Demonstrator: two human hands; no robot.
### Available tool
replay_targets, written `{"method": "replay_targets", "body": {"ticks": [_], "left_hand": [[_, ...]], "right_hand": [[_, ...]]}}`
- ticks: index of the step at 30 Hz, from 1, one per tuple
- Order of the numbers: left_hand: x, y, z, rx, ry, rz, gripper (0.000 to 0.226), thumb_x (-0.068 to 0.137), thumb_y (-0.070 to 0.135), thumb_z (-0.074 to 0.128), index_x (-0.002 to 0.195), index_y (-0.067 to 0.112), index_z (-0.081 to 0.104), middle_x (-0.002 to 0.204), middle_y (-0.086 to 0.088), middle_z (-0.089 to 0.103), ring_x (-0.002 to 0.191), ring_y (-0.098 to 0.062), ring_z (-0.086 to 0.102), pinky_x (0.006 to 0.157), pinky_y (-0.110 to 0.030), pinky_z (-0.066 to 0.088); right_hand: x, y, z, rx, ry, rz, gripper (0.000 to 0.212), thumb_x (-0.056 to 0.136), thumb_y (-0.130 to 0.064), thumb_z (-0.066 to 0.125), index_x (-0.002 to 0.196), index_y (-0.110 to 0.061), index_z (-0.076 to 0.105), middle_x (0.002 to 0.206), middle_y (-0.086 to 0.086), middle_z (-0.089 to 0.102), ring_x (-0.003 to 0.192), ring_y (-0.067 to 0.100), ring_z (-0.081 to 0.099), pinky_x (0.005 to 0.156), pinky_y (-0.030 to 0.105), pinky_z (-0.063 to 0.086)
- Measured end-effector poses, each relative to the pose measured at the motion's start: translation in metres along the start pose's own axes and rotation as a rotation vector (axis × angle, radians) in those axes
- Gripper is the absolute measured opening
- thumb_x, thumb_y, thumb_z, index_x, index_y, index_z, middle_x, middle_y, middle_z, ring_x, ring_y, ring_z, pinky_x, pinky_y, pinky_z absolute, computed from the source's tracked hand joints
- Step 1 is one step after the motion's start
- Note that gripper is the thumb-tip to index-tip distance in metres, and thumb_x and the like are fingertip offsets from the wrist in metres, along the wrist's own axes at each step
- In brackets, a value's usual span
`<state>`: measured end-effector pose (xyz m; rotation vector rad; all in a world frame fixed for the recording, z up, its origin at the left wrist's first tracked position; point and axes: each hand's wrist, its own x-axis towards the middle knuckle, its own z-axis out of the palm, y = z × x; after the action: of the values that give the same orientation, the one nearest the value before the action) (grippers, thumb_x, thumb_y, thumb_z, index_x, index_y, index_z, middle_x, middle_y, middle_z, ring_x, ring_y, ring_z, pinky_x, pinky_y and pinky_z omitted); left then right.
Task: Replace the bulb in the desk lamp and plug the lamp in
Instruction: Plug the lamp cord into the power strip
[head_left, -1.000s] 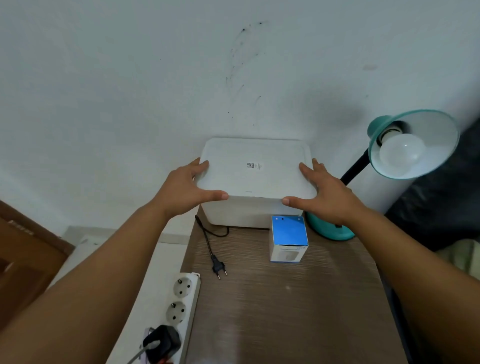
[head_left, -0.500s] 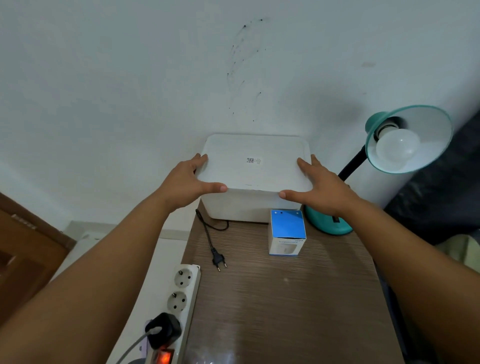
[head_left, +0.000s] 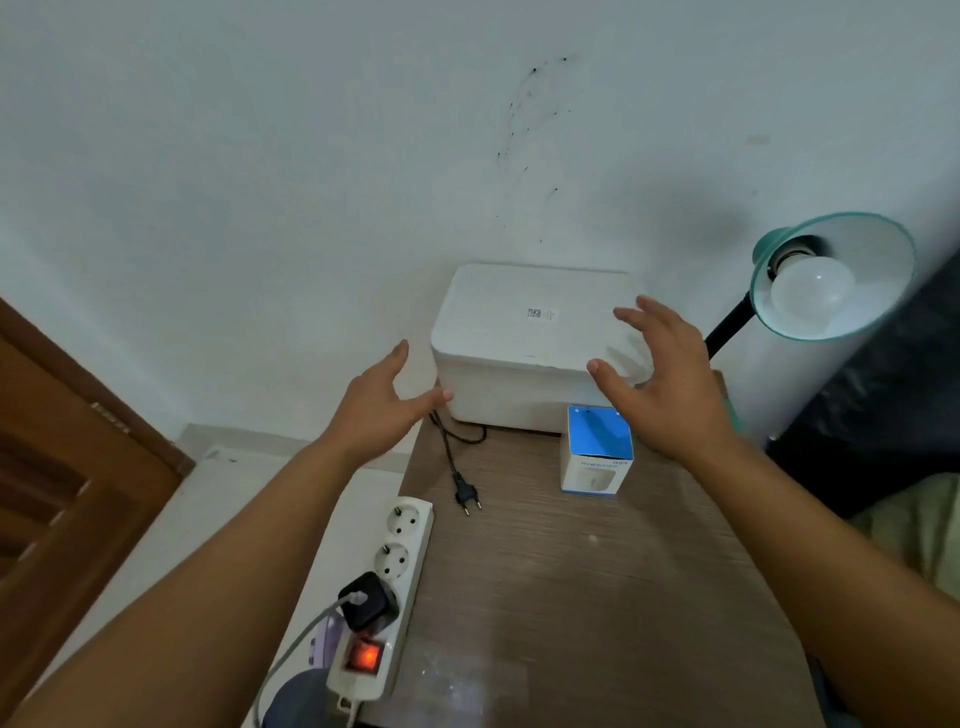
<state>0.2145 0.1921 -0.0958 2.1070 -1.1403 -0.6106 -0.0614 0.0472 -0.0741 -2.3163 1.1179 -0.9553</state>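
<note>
A teal desk lamp (head_left: 852, 270) stands at the table's far right, its shade tilted toward me with a white bulb (head_left: 813, 291) screwed in. Its black plug (head_left: 466, 491) and cord lie loose on the table. A blue and white bulb box (head_left: 597, 449) stands upright in front of a white lidded box (head_left: 530, 343). My left hand (head_left: 382, 402) hovers off the white box's left side with fingers spread. Just above its right front corner is my right hand (head_left: 667, 384), fingers spread, holding nothing.
A white power strip (head_left: 387, 582) lies along the wooden table's (head_left: 597, 597) left edge, its red switch lit and a black adapter plugged in; two sockets are free. A wooden door stands at the left, dark fabric at the right.
Both hands have let go of the white box's lid and pulled back a little, fingers spreading. The view has tilted down, showing more of the power strip.
</note>
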Motion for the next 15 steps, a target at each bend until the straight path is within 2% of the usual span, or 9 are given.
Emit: {"method": "replay_targets", "body": {"ticks": [2, 5, 7, 10, 12, 13, 15], "left_hand": [[-0.020, -0.019, 0.003, -0.006, -0.048, -0.048, 0.099, 0.083, 0.059, 0.074, 0.161, 0.027, 0.021, 0.165, 0.001, 0.028, 0.149, -0.023, 0.034, 0.120, -0.043, 0.032], [-0.052, -0.048, 0.010, -0.024, -0.173, -0.105, 0.096, 0.083, 0.057, 0.075, 0.160, 0.028, 0.025, 0.164, 0.004, 0.031, 0.148, -0.022, 0.035, 0.119, -0.041, 0.032], [-0.070, -0.064, 0.014, -0.023, -0.227, -0.128, 0.093, 0.085, 0.052, 0.076, 0.160, 0.025, 0.028, 0.162, 0.004, 0.034, 0.147, -0.021, 0.037, 0.117, -0.037, 0.033], [-0.087, -0.082, 0.017, -0.031, -0.272, -0.141, 0.073, 0.091, 0.044, 0.072, 0.154, 0.028, 0.040, 0.150, 0.011, 0.049, 0.138, -0.011, 0.049, 0.115, -0.031, 0.039], [-0.093, -0.091, 0.019, -0.075, -0.293, -0.147, 0.050, 0.098, 0.033, 0.066, 0.145, 0.036, 0.049, 0.134, 0.022, 0.057, 0.113, 0.011, 0.060, 0.099, -0.014, 0.048], [-0.095, -0.094, 0.020, -0.098, -0.285, -0.156, 0.047, 0.100, 0.028, 0.063, 0.145, 0.033, 0.050, 0.131, 0.024, 0.057, 0.103, 0.018, 0.059, 0.086, -0.003, 0.046], [-0.094, -0.102, 0.022, -0.124, -0.261, -0.173, 0.050, 0.102, 0.023, 0.061, 0.150, 0.025, 0.047, 0.139, 0.016, 0.056, 0.099, 0.018, 0.054, 0.073, 0.004, 0.041]], "right_hand": [[-0.012, -0.010, 0.011, 0.021, -0.009, -0.064, 0.045, 0.088, -0.036, 0.068, 0.130, -0.025, 0.055, 0.131, -0.004, 0.054, 0.119, 0.015, 0.047, 0.102, 0.035, 0.040], [-0.030, -0.024, 0.034, 0.065, -0.125, -0.078, 0.034, 0.089, -0.032, 0.067, 0.121, -0.026, 0.061, 0.109, -0.010, 0.058, 0.098, 0.007, 0.051, 0.086, 0.021, 0.044], [-0.041, -0.031, 0.054, 0.087, -0.218, -0.062, 0.031, 0.089, -0.030, 0.067, 0.119, -0.027, 0.062, 0.103, -0.011, 0.059, 0.094, 0.004, 0.051, 0.082, 0.016, 0.043], [-0.056, -0.034, 0.087, 0.085, -0.376, -0.020, 0.032, 0.090, -0.031, 0.065, 0.122, -0.028, 0.062, 0.102, -0.011, 0.061, 0.095, 0.003, 0.053, 0.087, 0.026, 0.048], [-0.065, -0.037, 0.106, -0.009, -0.422, -0.009, 0.032, 0.091, -0.036, 0.062, 0.123, -0.032, 0.062, 0.102, -0.015, 0.062, 0.096, 0.005, 0.054, 0.092, 0.035, 0.047], [-0.067, -0.040, 0.115, -0.071, -0.431, -0.020, 0.031, 0.092, -0.037, 0.060, 0.122, -0.034, 0.062, 0.102, -0.017, 0.062, 0.098, 0.006, 0.055, 0.093, 0.037, 0.045], [-0.067, -0.050, 0.128, -0.129, -0.437, -0.028, 0.030, 0.093, -0.037, 0.058, 0.122, -0.033, 0.063, 0.105, -0.015, 0.063, 0.103, 0.010, 0.054, 0.094, 0.038, 0.043]]}}
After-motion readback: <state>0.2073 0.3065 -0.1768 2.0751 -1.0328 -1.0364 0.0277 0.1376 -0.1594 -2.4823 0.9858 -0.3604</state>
